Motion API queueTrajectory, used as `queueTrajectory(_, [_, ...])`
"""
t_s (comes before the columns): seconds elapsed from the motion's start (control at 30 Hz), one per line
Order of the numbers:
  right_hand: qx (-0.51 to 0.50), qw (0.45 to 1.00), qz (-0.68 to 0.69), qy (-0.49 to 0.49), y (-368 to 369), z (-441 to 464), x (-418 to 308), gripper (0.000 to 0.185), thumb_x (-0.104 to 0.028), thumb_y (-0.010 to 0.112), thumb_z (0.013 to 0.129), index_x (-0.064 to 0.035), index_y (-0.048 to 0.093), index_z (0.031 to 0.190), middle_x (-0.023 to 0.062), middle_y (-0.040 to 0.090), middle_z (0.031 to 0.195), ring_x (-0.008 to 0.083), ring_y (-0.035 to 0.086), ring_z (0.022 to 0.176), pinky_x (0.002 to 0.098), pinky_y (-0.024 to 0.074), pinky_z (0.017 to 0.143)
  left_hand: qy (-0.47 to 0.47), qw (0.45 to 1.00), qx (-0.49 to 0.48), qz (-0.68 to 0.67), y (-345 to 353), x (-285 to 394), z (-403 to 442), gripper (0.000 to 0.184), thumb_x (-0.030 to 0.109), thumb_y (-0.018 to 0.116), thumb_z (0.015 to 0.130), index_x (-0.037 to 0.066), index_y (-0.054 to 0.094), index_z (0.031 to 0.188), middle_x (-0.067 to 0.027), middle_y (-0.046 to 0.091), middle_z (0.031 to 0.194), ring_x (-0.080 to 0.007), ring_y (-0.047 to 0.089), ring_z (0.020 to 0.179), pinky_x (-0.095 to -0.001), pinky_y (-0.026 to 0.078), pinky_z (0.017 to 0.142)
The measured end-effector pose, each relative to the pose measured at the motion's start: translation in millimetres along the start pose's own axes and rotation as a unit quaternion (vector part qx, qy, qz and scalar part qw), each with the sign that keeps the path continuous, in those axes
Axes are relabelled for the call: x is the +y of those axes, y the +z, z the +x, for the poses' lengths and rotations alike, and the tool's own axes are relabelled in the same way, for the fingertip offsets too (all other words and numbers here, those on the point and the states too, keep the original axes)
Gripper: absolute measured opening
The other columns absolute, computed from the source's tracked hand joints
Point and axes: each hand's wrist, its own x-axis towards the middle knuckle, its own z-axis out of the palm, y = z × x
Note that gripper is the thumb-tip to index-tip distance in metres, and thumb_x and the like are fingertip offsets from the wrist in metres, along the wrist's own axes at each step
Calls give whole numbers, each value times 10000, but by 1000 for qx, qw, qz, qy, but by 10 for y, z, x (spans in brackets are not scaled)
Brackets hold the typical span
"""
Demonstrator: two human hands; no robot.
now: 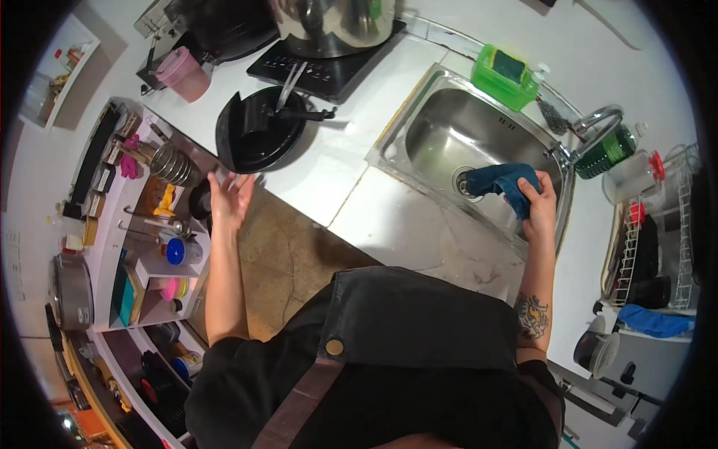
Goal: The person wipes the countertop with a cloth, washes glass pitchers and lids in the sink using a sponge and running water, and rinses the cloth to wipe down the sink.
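My right hand [541,203] is closed on a dark blue cloth [499,179], which hangs over the near right part of the steel sink [441,112]. Beside the counter's left edge, my left hand [232,199] is open, palm up, fingers apart and holding nothing. Just above that hand in view is a round black pan or bowl [288,146] at the counter's edge, with black pieces and a black handle in it. A small gap seems to lie between my fingertips and its rim; contact is hard to tell.
An induction cooktop [321,78] carries a large steel pot [336,26]. A pink pitcher [184,75] stands left of it. Behind the sink are a green caddy with a sponge [507,71] and a faucet [587,135]. A wire rack [628,251] stands right, shelves [161,262] left.
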Motion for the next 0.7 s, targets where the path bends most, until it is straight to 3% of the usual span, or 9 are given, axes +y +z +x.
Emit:
queueTrajectory(0.03, [-7,1000,4,-11,18,-3,3,307,-35,596,761,-28,474,1043,81,582,901,172,589,828,312,507,714,35,998,38,17,-88,-79,-88,411,459,460,866,89,490,1042,-32,518,783,-120,552,641,-220,457,507])
queueTrajectory(0.2, [-50,997,11,-66,-43,91,36,294,35,578,710,-15,515,993,45,570,873,117,546,786,230,446,705,139,886,-219,384,1119,-808,-900,171,250,526,878,86,533,925,44,463,651,-40,446,569,-183,373,496])
queueTrajectory(0.27, [-96,993,16,-69,14,88,6,289,39,584,709,-12,518,986,38,571,867,110,542,786,232,443,715,93,793,-449,402,1803,-1222,-971,311,207,596,819,40,494,1060,-83,535,968,-146,537,849,-260,451,702])
queueTrajectory(0.33, [-113,990,9,-83,68,107,-18,287,41,588,711,-12,518,984,36,573,866,107,541,784,233,442,717,226,711,-504,435,2445,-1707,-944,645,277,703,709,62,389,1229,-172,356,1264,-292,419,1151,-362,378,928])
queueTrajectory(0.4, [-142,983,47,-108,68,114,-67,281,29,606,722,-17,518,985,39,580,866,109,548,793,240,444,730,405,552,-483,547,2808,-2267,-668,674,284,726,681,59,400,1226,-190,258,1335,-326,381,1185,-373,360,949])
queueTrajectory(0.43, [-128,984,44,-114,5,126,-75,281,29,606,722,-17,518,985,39,580,866,109,548,793,240,444,730,406,507,-511,562,2945,-2436,-531,596,241,714,701,53,441,1196,-157,389,1264,-253,453,1117,-326,388,907])
queueTrajectory(0.5, [-91,982,133,-103,-190,141,-45,267,3,622,738,-19,519,983,39,587,877,114,554,806,246,444,749,-107,677,-652,325,3168,-2567,-280,491,192,693,725,41,487,1144,-70,522,1124,-153,502,1016,-285,401,865])
queueTrajectory(0.63, [-93,973,211,-27,-470,237,373,361,-288,564,843,-56,483,1108,62,573,995,157,556,879,338,438,836,-177,760,-622,63,3530,-2453,-692,464,236,692,737,25,500,1103,-65,583,1015,-145,571,853,-269,464,763])
queueTrajectory(0.7, [-91,930,316,161,-405,125,258,522,-462,508,834,-105,416,1203,107,526,1113,250,541,982,491,400,884,-238,757,-607,31,3704,-2541,-798,505,269,696,729,24,474,1110,-98,582,1011,-174,589,818,-292,488,728])
